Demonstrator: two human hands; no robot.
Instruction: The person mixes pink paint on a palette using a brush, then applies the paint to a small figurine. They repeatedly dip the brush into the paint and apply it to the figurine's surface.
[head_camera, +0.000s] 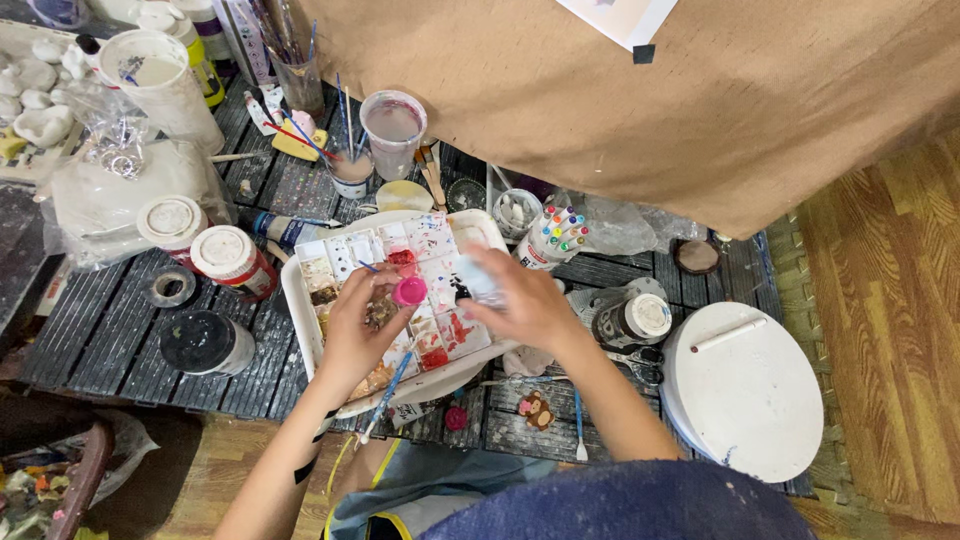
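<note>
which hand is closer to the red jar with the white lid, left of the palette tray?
Left. The left hand holds a small pink cap over the white palette tray, just right of the red jar with the white lid. The right hand is farther right, past the tray's middle.

My left hand (358, 325) pinches a glossy pink plastic cap (409, 291); my right hand (527, 303) grips a small, smooth, pale-blue plastic bottle (478, 277). Under them the white plastic palette (395, 300) is crusted with dried paint, matt and rough. The bench (110, 330) is dark slatted wood, speckled and worn. Matt brown paper (640, 100) hangs behind. The round white lid (745, 390) looks smooth.
</note>
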